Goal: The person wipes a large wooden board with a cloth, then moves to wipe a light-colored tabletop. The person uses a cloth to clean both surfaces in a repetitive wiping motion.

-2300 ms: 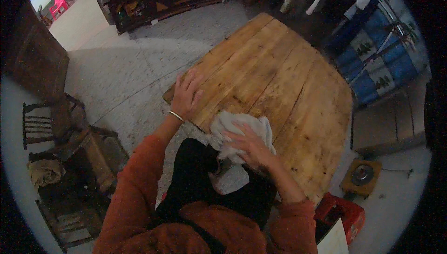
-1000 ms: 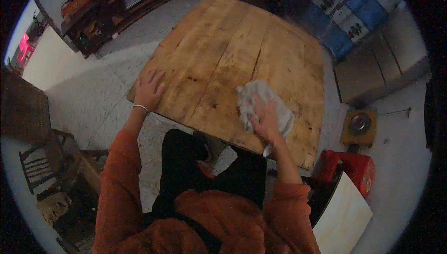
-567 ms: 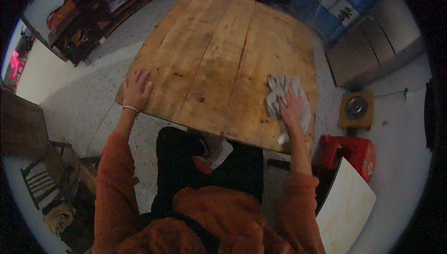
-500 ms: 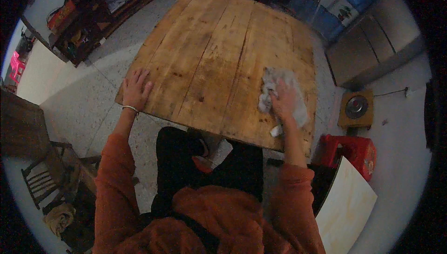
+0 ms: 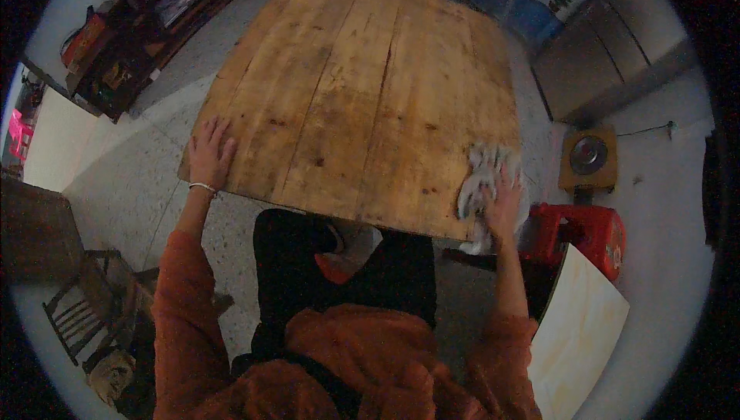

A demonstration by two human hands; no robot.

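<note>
A wooden table (image 5: 347, 89) with dark-stained planks stands in front of me. My left hand (image 5: 209, 154), a thin band on its wrist, lies with fingers spread on the table's near left corner and holds nothing. At the near right corner my right hand (image 5: 503, 206) presses on a crumpled whitish-grey cloth (image 5: 487, 169), its fingers partly sunk in the folds. Part of the cloth hangs past the table's edge.
Right of the table are a red plastic stool (image 5: 593, 231), a yellow box-like item with a round metal disc (image 5: 588, 156) and a pale board (image 5: 582, 335). A wooden chair (image 5: 77, 316) stands at left. A dark cabinet (image 5: 146, 31) stands far left, a light cabinet (image 5: 593, 65) far right.
My right hand has moved right and slightly nearer with the cloth, from the tabletop to its right edge. My left hand stays on the near left corner. The view has shifted slightly.
</note>
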